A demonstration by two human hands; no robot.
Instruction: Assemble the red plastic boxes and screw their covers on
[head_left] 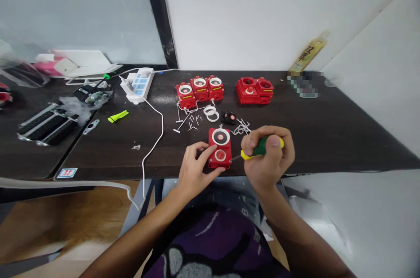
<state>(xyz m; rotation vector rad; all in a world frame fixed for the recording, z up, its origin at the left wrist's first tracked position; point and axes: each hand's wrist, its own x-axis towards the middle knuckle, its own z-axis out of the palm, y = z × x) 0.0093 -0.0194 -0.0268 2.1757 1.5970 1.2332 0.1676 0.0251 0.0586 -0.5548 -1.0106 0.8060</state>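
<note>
A red alarm box (pixel 220 146) with a white ring round its black speaker and a round red button lies near the table's front edge. My left hand (pixel 196 165) grips its left and lower sides, thumb at the bottom edge. In my right hand (pixel 271 160) is a screwdriver (pixel 260 146) with a green and yellow handle, fingers wrapped round it. Its shaft points left, and the tip is at the box's lower right corner, where a screw seems to sit. Beyond the box lie two white rings (pixel 211 114), a black round part (pixel 229 117) and several small screws (pixel 193 120).
Three red boxes with white rings (pixel 200 89) stand at the back, with more red boxes (pixel 254 90) to their right. A white power strip (pixel 139 85) trails a cable leftward of me. A yellow-labelled bottle (pixel 308 54) and black-and-silver parts (pixel 49 122) flank the table.
</note>
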